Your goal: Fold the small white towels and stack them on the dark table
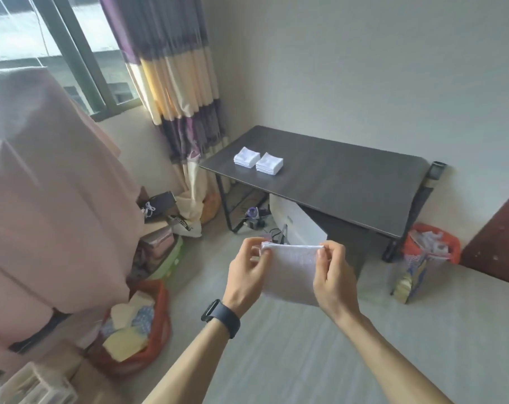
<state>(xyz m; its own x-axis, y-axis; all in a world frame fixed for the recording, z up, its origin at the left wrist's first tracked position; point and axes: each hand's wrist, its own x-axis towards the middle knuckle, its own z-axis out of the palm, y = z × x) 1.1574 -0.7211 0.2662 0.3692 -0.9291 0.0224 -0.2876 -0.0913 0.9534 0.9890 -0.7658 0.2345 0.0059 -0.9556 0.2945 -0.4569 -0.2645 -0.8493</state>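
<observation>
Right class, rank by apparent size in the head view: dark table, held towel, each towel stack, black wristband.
1. dark table
2. held towel
3. black wristband, though nearness to the camera inflates it
4. left stack and right stack: alike, unranked

A finely textured white cloth towel (pixel 291 272) is seen at lower centre; a matt, smooth dark table (pixel 349 182) top is noted on thin black metal legs.

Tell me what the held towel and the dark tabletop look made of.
The held towel: soft woven cloth, probably cotton terry; matte white, fine nubbly texture, hanging limp. The dark table: top likely laminate or coated board; smooth dark grey, soft sheen.
</observation>
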